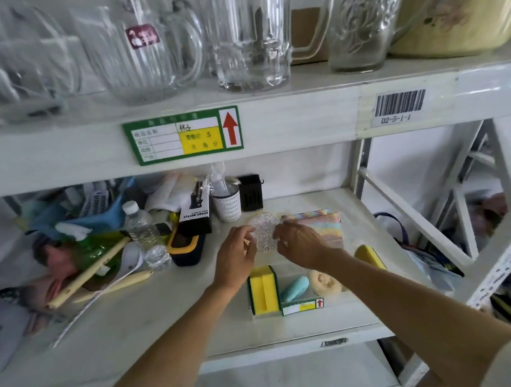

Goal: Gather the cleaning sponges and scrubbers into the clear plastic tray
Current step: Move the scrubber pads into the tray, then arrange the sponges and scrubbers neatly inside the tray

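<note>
While the clear plastic tray point(334, 297) on the shelf is already holding a yellow sponge point(264, 294), both hands are gripping the round glittery scrubber point(264, 232) behind it, left hand point(237, 255) and right hand point(300, 243) fingers closed on its edges, apparently needing carrying back into the tray.

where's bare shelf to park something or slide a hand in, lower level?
Free: front-left of the lower shelf, bordered by the wooden sticks and yellow sponge. Crowded: back-left clutter round the water bottle; the clear tray at right, both hands above it.
</note>
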{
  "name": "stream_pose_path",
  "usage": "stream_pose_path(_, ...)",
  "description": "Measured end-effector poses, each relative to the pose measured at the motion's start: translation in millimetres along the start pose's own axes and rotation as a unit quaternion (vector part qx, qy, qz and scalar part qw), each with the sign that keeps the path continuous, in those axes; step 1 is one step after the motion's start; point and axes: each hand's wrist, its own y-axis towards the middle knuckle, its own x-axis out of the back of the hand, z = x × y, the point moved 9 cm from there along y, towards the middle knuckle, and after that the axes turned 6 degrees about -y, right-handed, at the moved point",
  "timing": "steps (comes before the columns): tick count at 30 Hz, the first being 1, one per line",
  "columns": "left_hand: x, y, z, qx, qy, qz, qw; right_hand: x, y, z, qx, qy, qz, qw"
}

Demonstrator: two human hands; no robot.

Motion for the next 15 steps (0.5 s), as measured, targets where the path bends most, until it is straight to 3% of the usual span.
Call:
stream_pose_path(6,5,-49,18,0.064,-0.031,0.025,0.997,-13,-30,27,-0.004,0.048,0.024,0.999)
stream_pose_path(12,-3,-87,28,0.122,-0.014,0.077,0.989,-35,-62,34,-0.063,0.082,0.136,0.985)
stream_pose_path(15,-12,-96,26,0.134,-0.018,0.107,0.985,-36,-69,39,-0.073,0.090,0.137,0.984)
